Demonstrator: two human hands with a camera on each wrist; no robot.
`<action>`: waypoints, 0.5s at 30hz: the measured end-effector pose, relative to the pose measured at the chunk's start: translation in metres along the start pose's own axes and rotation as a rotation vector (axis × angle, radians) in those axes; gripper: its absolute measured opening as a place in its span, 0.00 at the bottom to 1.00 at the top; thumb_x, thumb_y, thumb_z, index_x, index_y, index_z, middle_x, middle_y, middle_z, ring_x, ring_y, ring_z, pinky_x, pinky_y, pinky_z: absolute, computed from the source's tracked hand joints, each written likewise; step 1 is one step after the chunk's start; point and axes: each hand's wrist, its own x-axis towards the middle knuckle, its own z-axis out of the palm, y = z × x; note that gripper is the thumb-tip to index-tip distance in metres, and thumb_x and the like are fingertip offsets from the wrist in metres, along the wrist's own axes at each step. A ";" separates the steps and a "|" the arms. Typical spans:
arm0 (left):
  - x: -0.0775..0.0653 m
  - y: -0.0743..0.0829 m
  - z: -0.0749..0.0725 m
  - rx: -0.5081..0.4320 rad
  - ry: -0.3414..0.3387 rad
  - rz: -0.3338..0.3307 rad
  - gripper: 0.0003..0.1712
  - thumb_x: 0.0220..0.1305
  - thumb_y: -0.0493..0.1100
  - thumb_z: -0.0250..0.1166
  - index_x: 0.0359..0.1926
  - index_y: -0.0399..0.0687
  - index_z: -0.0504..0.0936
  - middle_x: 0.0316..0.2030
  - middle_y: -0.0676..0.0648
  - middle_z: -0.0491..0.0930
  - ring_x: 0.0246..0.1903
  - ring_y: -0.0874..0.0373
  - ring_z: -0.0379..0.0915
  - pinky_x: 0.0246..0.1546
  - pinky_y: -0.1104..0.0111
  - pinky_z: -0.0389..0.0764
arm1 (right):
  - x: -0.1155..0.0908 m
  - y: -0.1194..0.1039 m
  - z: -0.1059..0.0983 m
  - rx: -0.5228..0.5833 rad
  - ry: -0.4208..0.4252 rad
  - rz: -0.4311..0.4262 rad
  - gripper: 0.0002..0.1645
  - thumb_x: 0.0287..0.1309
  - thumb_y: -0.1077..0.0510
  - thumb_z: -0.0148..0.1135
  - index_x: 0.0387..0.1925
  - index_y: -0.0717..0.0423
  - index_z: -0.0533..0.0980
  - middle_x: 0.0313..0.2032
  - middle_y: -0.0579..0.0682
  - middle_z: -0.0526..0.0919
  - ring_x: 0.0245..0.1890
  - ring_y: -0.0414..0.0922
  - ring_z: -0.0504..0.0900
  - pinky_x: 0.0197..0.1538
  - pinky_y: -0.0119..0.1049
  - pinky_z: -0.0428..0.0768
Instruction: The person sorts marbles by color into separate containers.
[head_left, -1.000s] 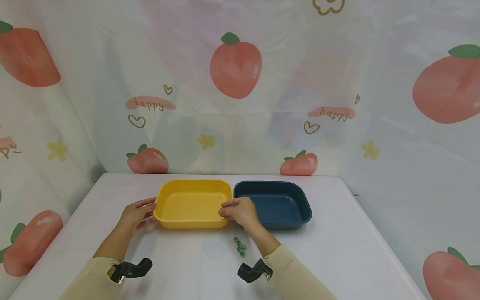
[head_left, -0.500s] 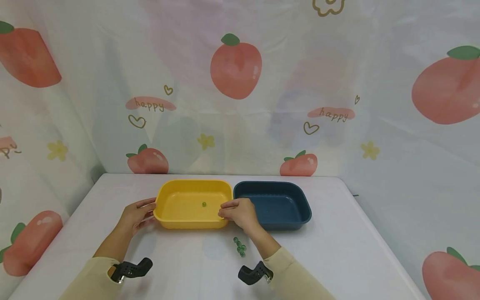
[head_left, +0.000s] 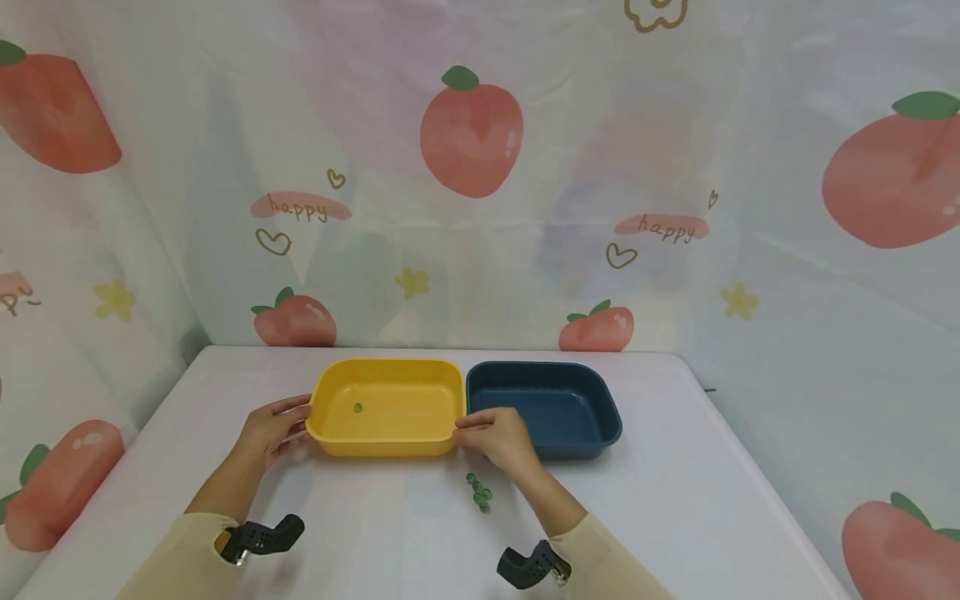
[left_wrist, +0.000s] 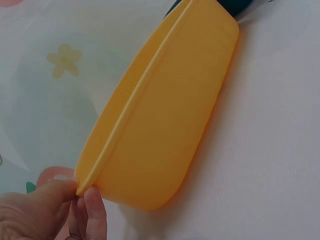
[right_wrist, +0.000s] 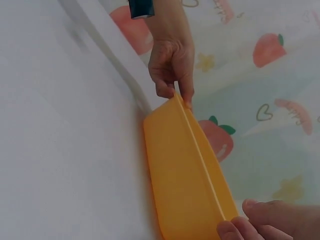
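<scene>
A yellow plastic bin (head_left: 386, 448) stands on the table with one small green marble (head_left: 357, 407) on its floor, left of centre. My left hand (head_left: 270, 432) pinches the bin's left rim between thumb and fingers, as the left wrist view shows closely. At the front right corner of the yellow bin is my right hand (head_left: 498, 437), its fingertips right at the rim. The right wrist view shows its thumb (right_wrist: 255, 205) and fingers (right_wrist: 230, 231) apart, with nothing seen between them. Several more green marbles (head_left: 478, 493) lie in a cluster on the table in front of the bins.
A dark blue bin (head_left: 609, 433) stands right beside the yellow one, its near left corner partly covered by my right hand. A white cloth covers the table (head_left: 675, 517). Fruit-printed curtains (head_left: 480, 250) hang behind and at both sides.
A green marble has appeared in the yellow bin and rolled left across its floor. My right hand has shifted right and slightly toward me. My left hand stays at the rim.
</scene>
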 end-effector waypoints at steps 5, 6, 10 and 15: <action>0.000 0.000 -0.001 0.003 -0.002 0.002 0.31 0.70 0.45 0.62 0.70 0.40 0.67 0.59 0.37 0.74 0.33 0.65 0.77 0.39 0.71 0.86 | -0.003 0.009 -0.006 0.032 -0.002 -0.003 0.15 0.49 0.60 0.75 0.40 0.64 0.85 0.31 0.54 0.89 0.31 0.43 0.88 0.37 0.35 0.86; 0.000 0.000 -0.001 0.003 -0.001 0.003 0.31 0.70 0.44 0.61 0.70 0.40 0.67 0.59 0.37 0.73 0.33 0.65 0.77 0.38 0.71 0.86 | -0.003 0.011 -0.007 0.033 -0.002 -0.003 0.15 0.49 0.60 0.75 0.40 0.64 0.85 0.31 0.54 0.89 0.31 0.43 0.88 0.38 0.34 0.86; -0.001 0.000 0.000 -0.001 0.001 -0.002 0.31 0.70 0.44 0.61 0.70 0.40 0.67 0.60 0.36 0.72 0.33 0.64 0.77 0.39 0.70 0.86 | -0.007 0.017 -0.013 0.036 -0.004 0.013 0.15 0.50 0.60 0.75 0.40 0.64 0.85 0.31 0.53 0.89 0.32 0.42 0.88 0.40 0.34 0.86; -0.001 0.000 0.000 -0.001 -0.004 0.000 0.31 0.70 0.45 0.61 0.70 0.40 0.67 0.60 0.36 0.72 0.34 0.64 0.78 0.39 0.70 0.86 | -0.015 0.023 -0.020 0.034 -0.015 0.030 0.15 0.51 0.62 0.73 0.40 0.66 0.84 0.31 0.55 0.89 0.33 0.44 0.88 0.41 0.35 0.87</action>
